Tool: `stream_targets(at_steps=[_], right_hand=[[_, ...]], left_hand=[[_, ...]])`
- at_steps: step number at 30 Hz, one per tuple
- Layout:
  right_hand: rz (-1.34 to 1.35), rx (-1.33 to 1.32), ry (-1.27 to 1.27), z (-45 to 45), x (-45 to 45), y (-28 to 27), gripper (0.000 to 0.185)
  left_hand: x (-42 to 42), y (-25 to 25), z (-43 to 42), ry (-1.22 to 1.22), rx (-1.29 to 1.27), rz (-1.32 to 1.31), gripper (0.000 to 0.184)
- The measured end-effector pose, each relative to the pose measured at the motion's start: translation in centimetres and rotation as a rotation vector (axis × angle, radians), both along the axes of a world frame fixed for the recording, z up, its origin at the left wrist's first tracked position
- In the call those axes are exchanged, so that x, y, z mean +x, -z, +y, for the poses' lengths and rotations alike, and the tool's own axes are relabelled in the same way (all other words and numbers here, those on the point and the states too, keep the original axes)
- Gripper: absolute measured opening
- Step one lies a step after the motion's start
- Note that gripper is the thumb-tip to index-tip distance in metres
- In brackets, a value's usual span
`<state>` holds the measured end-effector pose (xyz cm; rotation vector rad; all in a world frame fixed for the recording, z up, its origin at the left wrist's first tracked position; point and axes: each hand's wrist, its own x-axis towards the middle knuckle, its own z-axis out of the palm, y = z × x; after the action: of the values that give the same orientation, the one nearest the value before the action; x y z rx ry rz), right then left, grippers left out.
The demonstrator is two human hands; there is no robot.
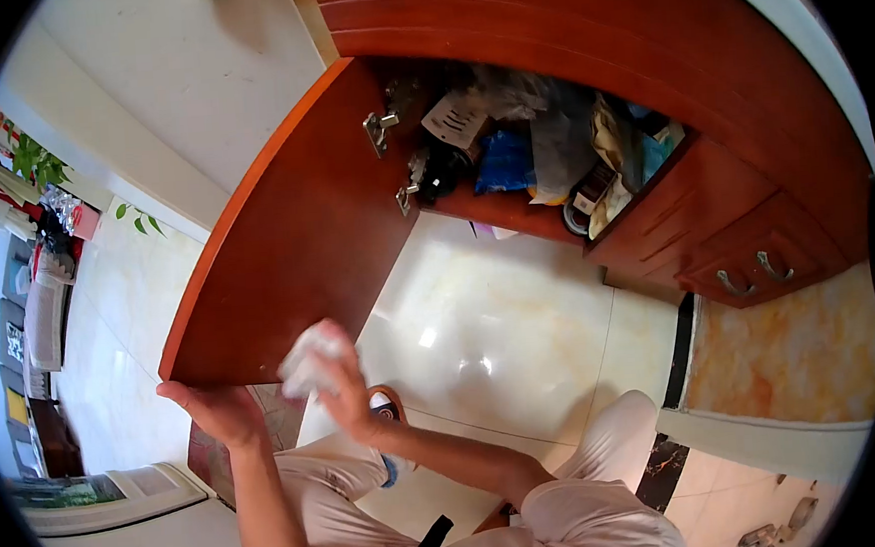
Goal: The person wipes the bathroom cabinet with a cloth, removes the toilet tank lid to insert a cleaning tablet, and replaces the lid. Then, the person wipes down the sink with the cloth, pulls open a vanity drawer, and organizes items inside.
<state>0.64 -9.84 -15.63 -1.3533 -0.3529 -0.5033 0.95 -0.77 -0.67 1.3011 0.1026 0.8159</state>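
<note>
A reddish-brown wooden cabinet door (285, 243) stands swung open on metal hinges (381, 134). My left hand (221, 412) is at its lower corner, with the thumb at the outer edge and the fingers closed along the bottom edge. Close to the door's inner face, near the bottom, my right hand (342, 388) is closed around a crumpled white cloth (310, 358). Motion blurs this hand and the cloth, and I cannot tell whether the cloth touches the wood.
Inside the cabinet, a blue packet (504, 161), a white printed card (455, 120) and several plastic bags (562, 146) lie crowded together. Drawers with metal handles (775, 266) are at the right. My shoe (387, 404) rests on the shiny tiled floor (481, 321).
</note>
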Motion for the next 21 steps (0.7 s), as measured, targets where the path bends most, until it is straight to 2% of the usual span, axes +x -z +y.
stream_targets(at_steps=[1,3,5,8,9,11,14,16,17,19,21], right_hand=[[-0.23,0.05,-0.019,0.7,0.2,-1.5,0.059],[-0.316,-0.045,-0.023,-0.3,0.8,-5.4,0.053],[-0.468,-0.14,0.077,-0.2,1.9,-4.7,0.048],[-0.562,-0.228,0.037,-1.9,2.9,-1.4,0.044],[-0.511,-0.167,0.046,-1.4,3.2,1.3,0.047],[-0.157,-0.145,0.033,-1.6,2.4,5.2,0.054],[0.084,-0.078,0.053,-2.8,2.7,4.8,0.057],[0.204,-0.081,0.195,-3.0,4.7,5.4,0.057],[0.263,-0.084,0.264,-3.2,6.3,5.9,0.056],[0.444,0.149,0.297,-4.7,11.2,6.9,0.051],[0.478,0.133,0.314,-7.4,16.5,8.6,0.048]], left_hand=[[-0.1,-0.1,-0.1,0.007,-0.038,0.006,0.071],[-0.3,-0.4,-0.1,0.022,-0.114,0.011,0.07],[-0.4,-0.3,0.2,0.047,-0.124,0.009,0.069],[-0.4,-0.2,0.1,0.027,-0.088,0.001,0.069],[-0.4,-0.4,-0.2,0.016,-0.07,0.004,0.069],[-0.3,-0.6,-0.3,0.014,-0.043,-0.006,0.069],[-0.3,-0.2,0.2,0.053,-0.028,-0.004,0.069],[-0.4,0.1,0.7,0.07,-0.028,-0.004,0.069],[-0.6,0.1,0.7,0.082,-0.009,-0.004,0.07],[-0.9,0.2,0.6,0.111,0.026,0.001,0.071],[-0.8,0.5,0.5,0.091,0.016,0.016,0.072]])
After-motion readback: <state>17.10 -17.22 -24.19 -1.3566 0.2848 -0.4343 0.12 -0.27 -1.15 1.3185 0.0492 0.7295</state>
